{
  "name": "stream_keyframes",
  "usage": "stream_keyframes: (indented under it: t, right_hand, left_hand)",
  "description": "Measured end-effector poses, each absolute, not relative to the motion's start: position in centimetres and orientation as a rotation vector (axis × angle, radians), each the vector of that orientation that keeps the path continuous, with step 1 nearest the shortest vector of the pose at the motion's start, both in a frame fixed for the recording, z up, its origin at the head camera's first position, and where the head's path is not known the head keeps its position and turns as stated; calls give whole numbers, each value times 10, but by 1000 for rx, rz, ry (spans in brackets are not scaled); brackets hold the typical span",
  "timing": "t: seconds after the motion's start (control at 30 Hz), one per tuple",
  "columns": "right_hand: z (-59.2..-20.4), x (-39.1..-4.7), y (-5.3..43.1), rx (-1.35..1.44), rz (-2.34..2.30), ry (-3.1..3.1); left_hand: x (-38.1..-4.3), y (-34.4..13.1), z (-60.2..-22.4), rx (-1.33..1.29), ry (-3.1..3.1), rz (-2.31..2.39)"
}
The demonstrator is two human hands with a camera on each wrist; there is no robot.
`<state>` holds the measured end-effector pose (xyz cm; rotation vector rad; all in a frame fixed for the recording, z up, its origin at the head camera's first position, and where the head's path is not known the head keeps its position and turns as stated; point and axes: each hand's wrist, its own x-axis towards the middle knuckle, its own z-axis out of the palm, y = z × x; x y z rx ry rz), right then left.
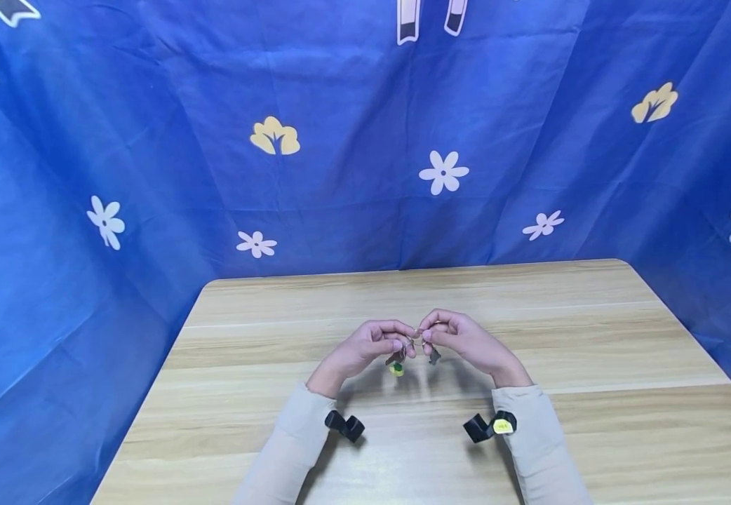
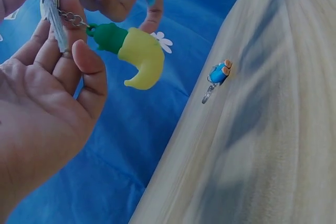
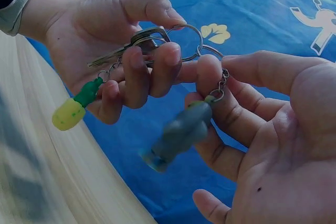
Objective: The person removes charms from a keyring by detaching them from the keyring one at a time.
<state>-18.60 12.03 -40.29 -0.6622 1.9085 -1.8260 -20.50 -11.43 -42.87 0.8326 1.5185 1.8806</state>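
My left hand pinches a steel key ring between thumb and index finger. Keys lie against its curled fingers, and a green-and-yellow charm dangles from a short chain. On the other side, my right hand pinches a smaller ring with thumb and index finger; this ring passes through the key ring. From it hangs a grey figure charm, blurred, with a light-blue end. Both hands are held close together above the table, fingertips almost meeting.
A blue-and-orange charm with a small chain lies on the wooden table. Blue patterned cloth hangs behind and beside the table. Each sleeve carries a black wrist mount.
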Motion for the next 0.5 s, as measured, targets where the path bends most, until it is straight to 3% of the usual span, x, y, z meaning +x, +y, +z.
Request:
stream_keyframes:
  t: [0.5]
  right_hand:
    - [-404,-186,118,-646,-1844,1934]
  left_hand:
    - [-203,-114,-425,978,1474,1821]
